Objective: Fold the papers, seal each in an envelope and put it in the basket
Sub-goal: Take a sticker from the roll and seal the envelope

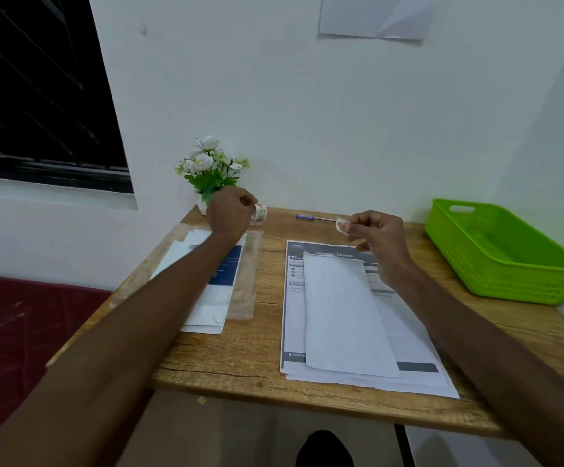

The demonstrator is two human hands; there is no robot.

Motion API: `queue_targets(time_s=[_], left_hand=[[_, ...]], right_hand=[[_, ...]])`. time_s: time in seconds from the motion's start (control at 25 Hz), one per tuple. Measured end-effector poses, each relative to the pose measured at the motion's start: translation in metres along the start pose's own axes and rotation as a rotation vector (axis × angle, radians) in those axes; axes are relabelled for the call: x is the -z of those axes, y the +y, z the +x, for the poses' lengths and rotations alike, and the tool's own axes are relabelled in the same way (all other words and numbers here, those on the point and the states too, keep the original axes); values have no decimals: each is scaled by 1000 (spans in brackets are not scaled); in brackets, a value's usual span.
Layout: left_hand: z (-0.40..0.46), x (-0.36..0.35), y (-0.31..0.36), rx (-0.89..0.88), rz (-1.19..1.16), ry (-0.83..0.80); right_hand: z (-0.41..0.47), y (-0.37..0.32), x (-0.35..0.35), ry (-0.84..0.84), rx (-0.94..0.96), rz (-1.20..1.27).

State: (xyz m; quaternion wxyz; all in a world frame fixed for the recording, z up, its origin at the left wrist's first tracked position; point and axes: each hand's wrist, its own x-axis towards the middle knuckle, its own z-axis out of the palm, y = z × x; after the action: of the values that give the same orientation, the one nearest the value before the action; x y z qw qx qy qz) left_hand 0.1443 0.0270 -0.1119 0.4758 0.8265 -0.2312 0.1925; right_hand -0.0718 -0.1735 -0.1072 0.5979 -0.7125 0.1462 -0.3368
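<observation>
White walls back a wooden tabletop (240, 358). A small roll of stickers (259, 213) is pinched in the left hand (230, 214), its grip closed around it, above the tabletop's far edge. One sticker (343, 226) is pinched in the closed grip of the right hand (378, 241). A white envelope (344, 315) lies on printed papers (405, 335). More envelopes (206, 315) are stacked at left. A green basket (503, 264) is set at far right.
</observation>
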Motion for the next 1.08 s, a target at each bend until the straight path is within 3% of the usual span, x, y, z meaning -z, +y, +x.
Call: queue_targets(time_s=[0.2,0.56,0.76,0.96,1.08], left_hand=[[11,-6,-24,55,16,-65],[7,-8,-24,-12,120,13],[9,-10,-26,0,227,-129],[7,-10,-23,14,224,-99],[11,1,-25,6,165,-246]], right_hand=[[5,3,10,-26,-155,24],[6,3,3,-66,-208,-9],[6,5,3,-59,-256,-35],[8,4,8,-83,-296,-75],[11,-1,15,-52,-314,-118]])
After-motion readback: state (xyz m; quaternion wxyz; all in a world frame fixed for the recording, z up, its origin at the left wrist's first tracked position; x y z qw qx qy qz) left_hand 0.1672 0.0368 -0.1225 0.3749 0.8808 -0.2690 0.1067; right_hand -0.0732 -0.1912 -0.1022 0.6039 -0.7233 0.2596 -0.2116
